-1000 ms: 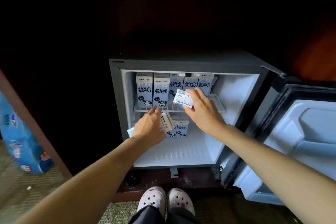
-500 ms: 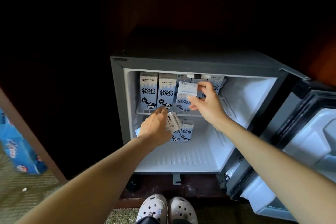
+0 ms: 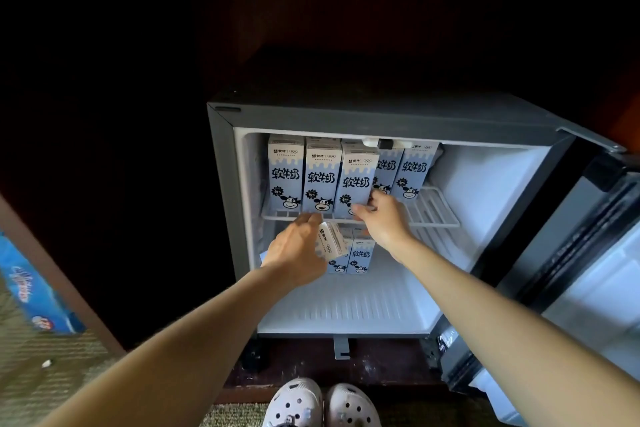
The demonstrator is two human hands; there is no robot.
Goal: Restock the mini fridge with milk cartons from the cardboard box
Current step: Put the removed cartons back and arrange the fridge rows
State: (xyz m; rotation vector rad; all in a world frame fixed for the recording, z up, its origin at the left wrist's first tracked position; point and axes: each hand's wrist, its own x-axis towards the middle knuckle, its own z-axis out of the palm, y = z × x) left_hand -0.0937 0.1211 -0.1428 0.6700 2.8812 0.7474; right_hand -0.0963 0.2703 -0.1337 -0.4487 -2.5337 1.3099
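Note:
The mini fridge (image 3: 381, 118) stands open in front of me. Several blue-and-white milk cartons stand in a row on its wire shelf (image 3: 433, 215). My right hand (image 3: 381, 218) holds the lower right edge of the third carton (image 3: 356, 180), which stands upright at the front of the shelf. My left hand (image 3: 298, 253) grips another carton (image 3: 330, 241), tilted, just below the shelf. Two cartons (image 3: 360, 253) stand on the fridge floor behind it.
The fridge door (image 3: 588, 270) hangs open at the right. A blue cardboard box (image 3: 27, 288) lies on the carpet at the far left, beyond a wooden cabinet edge. My two white clogs (image 3: 322, 402) show at the bottom. The fridge floor's right half is bare.
My right hand has set its carton upright on the wire shelf beside the other two front cartons and slid down to its lower edge. My left hand has stayed put with its carton.

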